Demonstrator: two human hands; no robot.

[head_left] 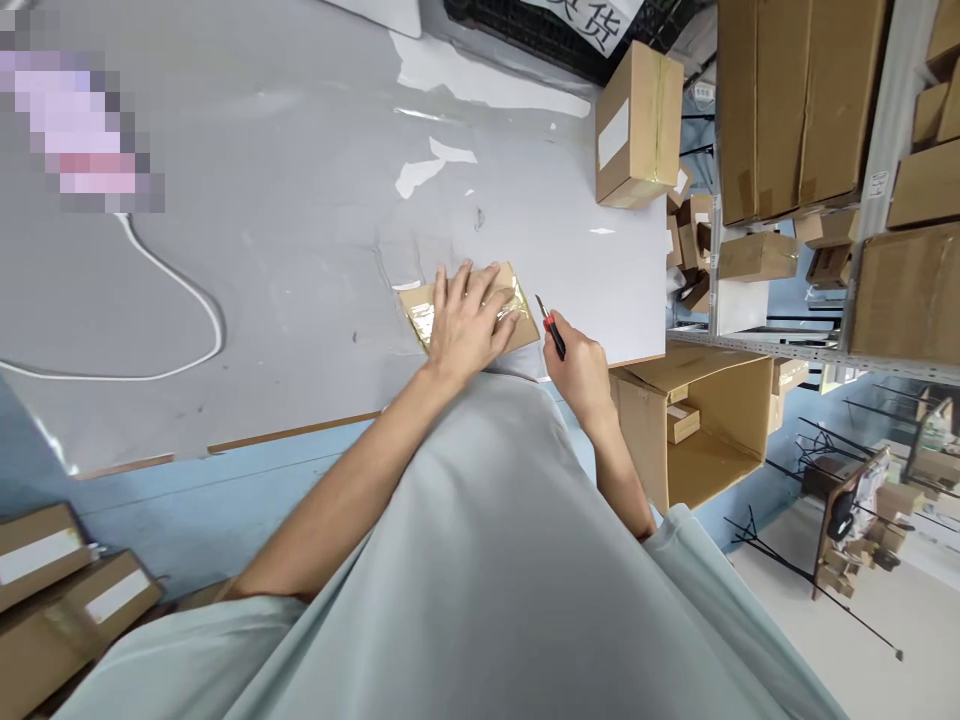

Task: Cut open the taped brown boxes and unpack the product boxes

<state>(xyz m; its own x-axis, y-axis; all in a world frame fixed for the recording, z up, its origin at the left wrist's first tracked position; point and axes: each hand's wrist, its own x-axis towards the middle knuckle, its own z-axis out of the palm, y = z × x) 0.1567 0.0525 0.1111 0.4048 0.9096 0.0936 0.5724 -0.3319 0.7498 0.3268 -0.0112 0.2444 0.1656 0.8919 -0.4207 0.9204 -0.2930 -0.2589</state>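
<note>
A small flat cardboard package (523,332) with shiny clear tape lies on the grey table (300,230) close to its front edge. My left hand (471,325) rests on top of it, palm down with fingers spread, covering its middle. Just right of the package, my right hand (581,368) is wrapped round a red and black utility knife (556,335). The knife's blade points up and away from me, beside the package and not touching it.
A taped carton (640,125) stands at the table's back right corner. An open cardboard box (712,430) sits right of my right arm. A white cable (214,310) curves over the left of the table. Shelves with boxes (799,110) rise at the right.
</note>
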